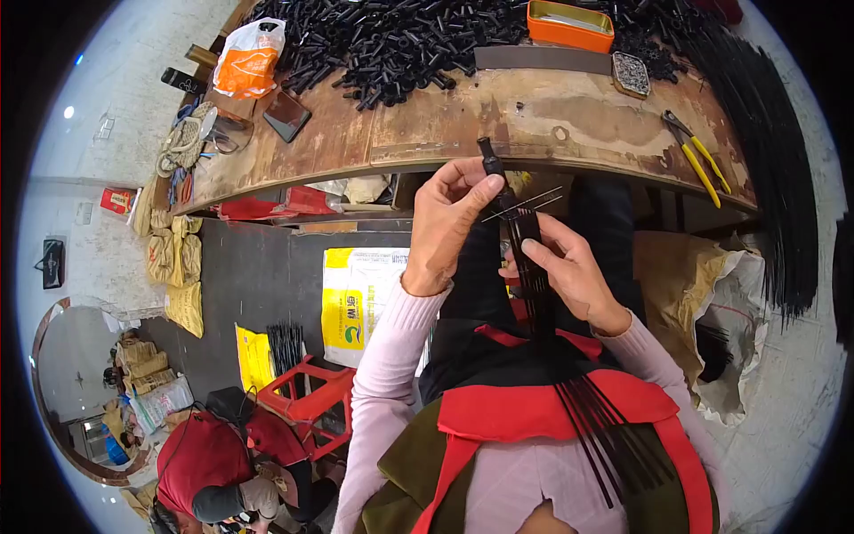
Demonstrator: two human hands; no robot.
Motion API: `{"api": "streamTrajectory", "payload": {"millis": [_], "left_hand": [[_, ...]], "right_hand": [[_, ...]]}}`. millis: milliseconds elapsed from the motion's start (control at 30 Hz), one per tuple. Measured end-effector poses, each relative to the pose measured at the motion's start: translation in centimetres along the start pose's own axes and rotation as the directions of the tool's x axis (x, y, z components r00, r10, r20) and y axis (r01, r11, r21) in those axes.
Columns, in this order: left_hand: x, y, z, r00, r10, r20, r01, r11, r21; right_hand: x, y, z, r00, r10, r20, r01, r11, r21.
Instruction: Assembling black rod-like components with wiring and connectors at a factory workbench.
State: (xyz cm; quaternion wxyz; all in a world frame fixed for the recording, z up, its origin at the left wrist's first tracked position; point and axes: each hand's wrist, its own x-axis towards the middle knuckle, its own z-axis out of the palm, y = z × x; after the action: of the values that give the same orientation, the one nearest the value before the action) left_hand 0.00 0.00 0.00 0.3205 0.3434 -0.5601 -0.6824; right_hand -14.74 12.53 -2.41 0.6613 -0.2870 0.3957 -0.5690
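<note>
My left hand [445,218] grips a black tube-shaped fitting [488,156] upright between thumb and fingers, just in front of the table edge. From below it, a bundle of thin black rods [534,289] runs down over my lap and fans out across my apron [534,411]. My right hand [574,274] is closed round this bundle, its thumb pressed on the front and its other fingers partly behind. Thin metal wires [538,201] stick out to the right between my two hands. How they join the fitting is too small to tell.
A wooden table [427,133] bears a heap of black fittings [391,49], an orange box [570,27], a small tray [631,75] and yellow-handled pliers [696,158]. Long black rods [756,116] hang off its right end. A red stool [311,392] and another person [209,463] are lower left.
</note>
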Motion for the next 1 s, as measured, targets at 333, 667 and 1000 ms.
{"api": "streamTrajectory", "payload": {"millis": [333,667,1000], "left_hand": [[-0.36,0.03,0.67,0.995,-0.093,-0.019,0.085,0.961,-0.262],[-0.39,0.12,0.78,0.994,-0.09,-0.055,0.074,0.97,-0.233],[0.1,0.57,0.5,0.996,-0.067,-0.054,0.057,0.985,-0.162]], "right_hand": [[-0.11,0.17,0.42,1.0,-0.006,-0.03,0.006,1.0,-0.012],[-0.05,0.3,0.46,0.998,-0.005,-0.057,0.005,1.0,-0.008],[-0.08,0.15,0.32,0.998,-0.008,-0.055,0.009,1.0,0.011]]}}
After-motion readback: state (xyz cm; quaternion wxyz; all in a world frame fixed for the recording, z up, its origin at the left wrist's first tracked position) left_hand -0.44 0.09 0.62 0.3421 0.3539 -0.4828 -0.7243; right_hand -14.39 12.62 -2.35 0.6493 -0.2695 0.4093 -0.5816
